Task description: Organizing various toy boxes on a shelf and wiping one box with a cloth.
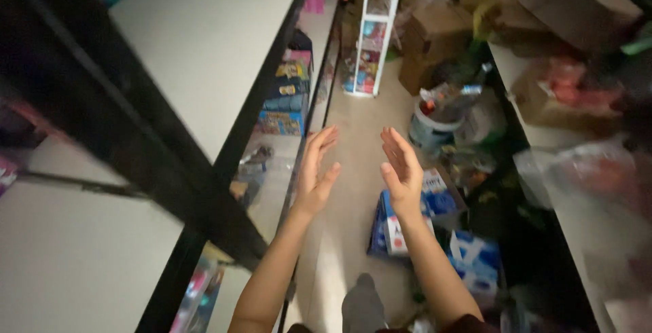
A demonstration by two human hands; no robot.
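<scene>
Left hand (315,170) and right hand (402,169) were open and empty, palms facing, a clear gap between. Blue boxes (428,211) lay at 5 o'clock. The black shelf edge (272,82) bordered the aisle floor (353,122) at 9 o'clock.

Both bare arms reached forward, the left hand (315,170) and right hand (402,169) raised side by side, palms facing each other, fingers extended, holding nothing, slightly apart.
</scene>
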